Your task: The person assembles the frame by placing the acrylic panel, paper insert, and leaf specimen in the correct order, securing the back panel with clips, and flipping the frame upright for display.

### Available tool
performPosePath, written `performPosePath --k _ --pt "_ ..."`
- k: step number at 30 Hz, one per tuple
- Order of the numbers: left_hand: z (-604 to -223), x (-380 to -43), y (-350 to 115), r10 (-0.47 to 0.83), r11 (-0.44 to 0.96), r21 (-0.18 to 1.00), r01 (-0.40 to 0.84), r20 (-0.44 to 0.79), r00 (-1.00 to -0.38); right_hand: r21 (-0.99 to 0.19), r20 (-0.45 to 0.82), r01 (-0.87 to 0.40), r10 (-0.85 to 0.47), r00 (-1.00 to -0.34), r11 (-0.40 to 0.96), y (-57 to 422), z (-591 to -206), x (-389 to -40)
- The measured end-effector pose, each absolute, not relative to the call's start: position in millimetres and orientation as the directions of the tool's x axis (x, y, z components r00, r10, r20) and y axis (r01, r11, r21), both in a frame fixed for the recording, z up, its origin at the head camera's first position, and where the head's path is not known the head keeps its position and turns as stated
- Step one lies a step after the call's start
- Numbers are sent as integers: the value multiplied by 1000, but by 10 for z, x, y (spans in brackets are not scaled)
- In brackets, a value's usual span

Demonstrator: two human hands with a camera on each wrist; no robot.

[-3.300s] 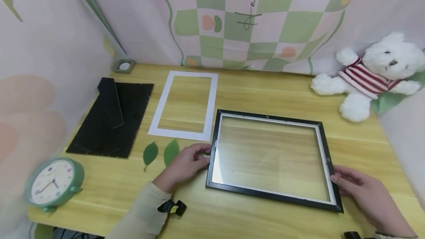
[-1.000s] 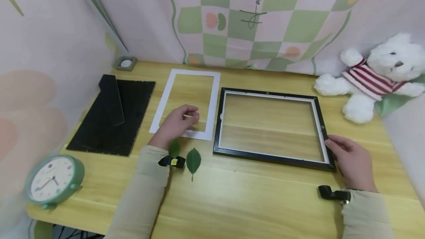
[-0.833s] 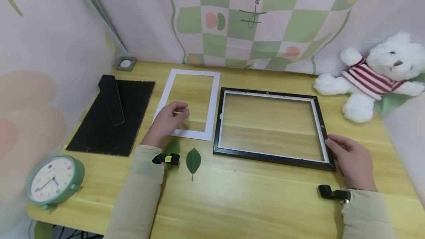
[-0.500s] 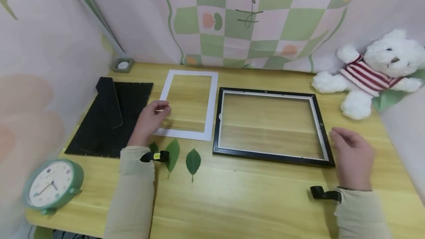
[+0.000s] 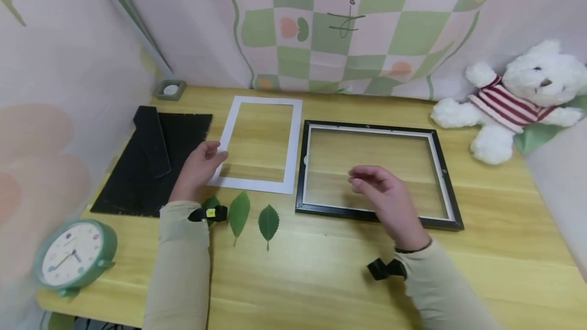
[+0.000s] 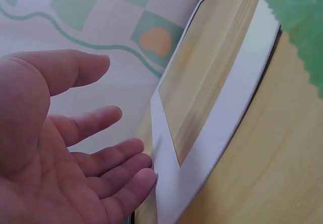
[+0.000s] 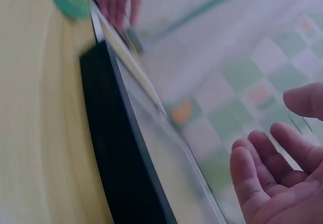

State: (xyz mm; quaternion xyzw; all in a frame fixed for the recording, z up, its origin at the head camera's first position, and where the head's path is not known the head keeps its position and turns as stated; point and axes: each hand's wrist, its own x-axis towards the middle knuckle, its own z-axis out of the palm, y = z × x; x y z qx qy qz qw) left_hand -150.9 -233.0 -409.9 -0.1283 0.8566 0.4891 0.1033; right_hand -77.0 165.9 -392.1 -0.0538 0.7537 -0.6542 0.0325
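Observation:
My left hand [image 5: 196, 169] hovers at the left edge of a white picture mat [image 5: 249, 184], fingers loosely bent and holding nothing. In the left wrist view, the fingertips overlap the corner of the mat [image 6: 207, 153]. My right hand [image 5: 390, 200] is over the near side of a black picture frame [image 5: 302, 177], its palm bare in the right wrist view. The frame lies flat, its pane showing the wood below. Two green leaves [image 5: 268, 222] [image 5: 238, 214] lie in front of the mat; my left wrist strap partly hides another leaf [image 5: 211, 202].
A black backing board [image 5: 124, 187] with its stand leg [image 5: 153, 141] lies at the left. A green alarm clock [image 5: 73, 256] stands at the table's near left. A small square dish [image 5: 160, 89] sits at the back left corner, a white teddy bear [image 5: 491, 139] at the back right.
Both hands earlier held the frame, which has moved farther back. My right hand has left its right edge and moved left over it. My left hand has drifted left across the mat.

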Motion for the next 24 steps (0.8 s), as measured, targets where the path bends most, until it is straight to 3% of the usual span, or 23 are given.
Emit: performPosePath --k 7,13,19,24 --pt "-4059 -1502 -2366 -80 467 816 -341 -346 -935 -979 -77 21 -270 -960 203 1057 -3885 -894" --pt "-4024 -1470 -2414 -77 485 799 -356 -367 -927 -984 -174 148 -337 -925 100 581 -3892 -947" --pt "-4017 -1473 -2438 -76 485 795 -364 -376 -924 -967 -229 186 -276 -933 175 100 -4025 -957" --pt "-4028 -1491 -2436 -76 474 800 -368 -380 -922 -954 -241 206 -148 -959 219 -139 -4111 -973"
